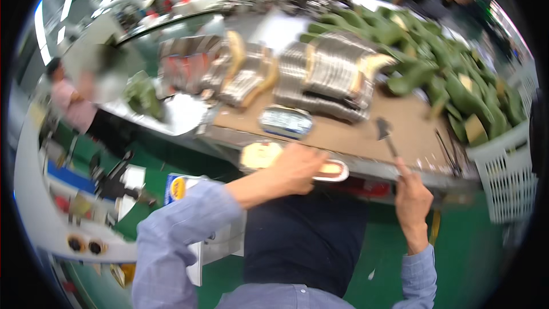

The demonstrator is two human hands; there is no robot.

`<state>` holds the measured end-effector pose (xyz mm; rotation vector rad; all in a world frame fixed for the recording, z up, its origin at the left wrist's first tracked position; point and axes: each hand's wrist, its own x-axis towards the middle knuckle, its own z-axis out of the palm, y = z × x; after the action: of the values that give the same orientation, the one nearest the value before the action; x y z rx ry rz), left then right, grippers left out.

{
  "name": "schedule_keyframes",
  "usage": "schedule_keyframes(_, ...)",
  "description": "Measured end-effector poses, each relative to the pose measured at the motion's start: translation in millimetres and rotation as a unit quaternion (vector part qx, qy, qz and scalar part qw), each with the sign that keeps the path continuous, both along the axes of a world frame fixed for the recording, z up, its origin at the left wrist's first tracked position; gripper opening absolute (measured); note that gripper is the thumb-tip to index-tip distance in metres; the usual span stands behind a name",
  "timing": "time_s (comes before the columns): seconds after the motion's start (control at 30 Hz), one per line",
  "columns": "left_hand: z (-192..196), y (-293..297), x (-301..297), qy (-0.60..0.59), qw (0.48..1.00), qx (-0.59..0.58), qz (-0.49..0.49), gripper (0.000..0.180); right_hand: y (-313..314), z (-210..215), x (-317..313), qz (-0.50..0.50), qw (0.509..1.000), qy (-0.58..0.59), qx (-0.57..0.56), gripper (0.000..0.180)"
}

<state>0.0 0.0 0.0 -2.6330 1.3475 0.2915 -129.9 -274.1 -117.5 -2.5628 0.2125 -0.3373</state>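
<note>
Left hand: your left hand (298, 166) is closed over the middle of a long sole (260, 155); fingers curled across its top.
Sole: held level at the near edge of the table (394, 140), in front of your lap; yellowish at the left end, pale-rimmed at the right end, both ends showing past your hand.
Right hand: your right hand (413, 194) pinches the handle of a small tool (384, 128); dark, broad head points up and away from you, over the brown tabletop.
Tin: shallow rectangular container (286, 121), just beyond the sole; contents too blurred to tell.
Stacks: curved grey stacks of soles (337, 71) stand behind the container.
Thin rods: dark thin rods (449, 151) lie right of the tool.
Green heap: loose green pieces (409, 34) piled at the far right.
Basket: white slatted basket (506, 180) at the table's right end.
Co-worker: person in pink (74, 106), well apart, to your left.
</note>
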Motion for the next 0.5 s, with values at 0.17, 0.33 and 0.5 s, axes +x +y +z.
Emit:
schedule_keyframes(0.17,5.2,-79.4,18.1,0.087,0.983,-0.156,0.036,0.076,-162.3,-12.7,46.8,-0.064,0.947,-0.074,-0.304,0.040)
schedule_keyframes(0.33,54.0,41.7,13.7,0.171,0.748,-0.608,0.204,0.084,-143.6,-36.5,57.6,-0.035,0.963,-0.106,-0.245,0.031)
schedule_keyframes(0.5,2.7,138.0,-6.3,0.086,0.344,-0.847,0.395,0.065,-138.8,-29.8,49.8,-0.060,0.966,-0.113,-0.224,0.023)
